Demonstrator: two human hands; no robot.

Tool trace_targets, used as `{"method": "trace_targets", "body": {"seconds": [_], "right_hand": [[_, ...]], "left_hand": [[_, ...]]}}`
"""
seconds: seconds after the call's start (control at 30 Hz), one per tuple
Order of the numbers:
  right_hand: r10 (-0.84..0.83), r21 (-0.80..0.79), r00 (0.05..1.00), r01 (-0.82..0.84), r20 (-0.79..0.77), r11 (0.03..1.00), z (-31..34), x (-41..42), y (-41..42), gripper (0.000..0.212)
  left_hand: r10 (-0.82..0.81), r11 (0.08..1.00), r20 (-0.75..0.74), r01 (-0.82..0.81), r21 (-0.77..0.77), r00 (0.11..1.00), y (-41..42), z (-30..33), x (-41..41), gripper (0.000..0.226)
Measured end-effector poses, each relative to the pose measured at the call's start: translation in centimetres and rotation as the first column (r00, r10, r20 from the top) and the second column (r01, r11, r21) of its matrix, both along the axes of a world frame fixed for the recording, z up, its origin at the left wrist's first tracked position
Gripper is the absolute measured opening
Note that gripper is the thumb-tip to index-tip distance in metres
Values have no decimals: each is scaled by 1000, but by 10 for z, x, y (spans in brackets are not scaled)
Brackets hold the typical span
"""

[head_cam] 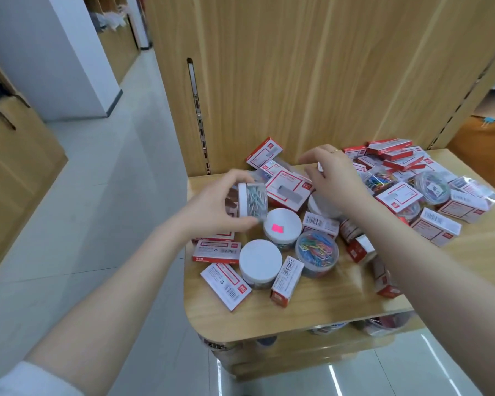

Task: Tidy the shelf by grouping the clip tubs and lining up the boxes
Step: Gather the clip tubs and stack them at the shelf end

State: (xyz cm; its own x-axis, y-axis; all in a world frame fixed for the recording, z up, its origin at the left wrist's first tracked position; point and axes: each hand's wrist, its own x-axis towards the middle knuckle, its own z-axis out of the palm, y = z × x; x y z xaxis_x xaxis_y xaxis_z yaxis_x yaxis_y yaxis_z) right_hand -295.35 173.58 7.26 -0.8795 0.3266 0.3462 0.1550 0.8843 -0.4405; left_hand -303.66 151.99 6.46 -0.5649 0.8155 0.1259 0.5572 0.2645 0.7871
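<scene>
Tubs with white lids [260, 260] stood upright near the front of the rounded wooden shelf [297, 318], red-and-white boxes [225, 284] scattered askew around them. Left hand [212, 205] gripped a clear, silvery-clip tub [252, 202] on its side; best righted and set beside those. Farther back, right hand [330, 174] hovered with curled fingers, its grasp unclear.

Bare shelf [312, 315] front; boxes [225, 282] and tubs [260, 260] crowding behind

Pale glossy floor tiles [92, 212] with light glare, wood-grain back panel [312, 70] with slotted metal upright [196, 110], white pillar [49, 52], wooden cabinets [17, 150] left
</scene>
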Motion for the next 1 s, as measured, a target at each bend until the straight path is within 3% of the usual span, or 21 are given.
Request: {"method": "trace_targets", "body": {"seconds": [0.1,0.2,0.3,0.4,0.47,0.63,0.8,1.0], "right_hand": [[71,77,997,-70,-15,995,5,14,3,23],[84,174,996,-89,32,981,13,31,12,23],[-10,235,995,-14,101,972,20,46,29,24],[-166,246,960,109,225,963,18,62,47,39],[-221,199,935,169,278,965,13,74,57,43],[-148,45,936,141,318,989,4,97,78,50],[-245,163,892,196,381,967,1,83,91,54],[-278,236,878,196,389,952,2,52,103,66]], "left_hand": [[66,990,-43,-60,126,997,15,17,0,53],[32,995,-198,-12,102,980,40,30,0,64],[-27,998,-271,42,50,962,70,37,3,68],[-57,997,-356,69,21,933,98,38,7,66],[-48,998,-363,62,27,931,112,35,8,66],[27,1000,-371,-31,-3,928,140,25,5,71],[106,993,-386,-119,-8,917,165,23,-2,71],[113,966,-406,-197,-170,907,187,14,-9,64]]}}
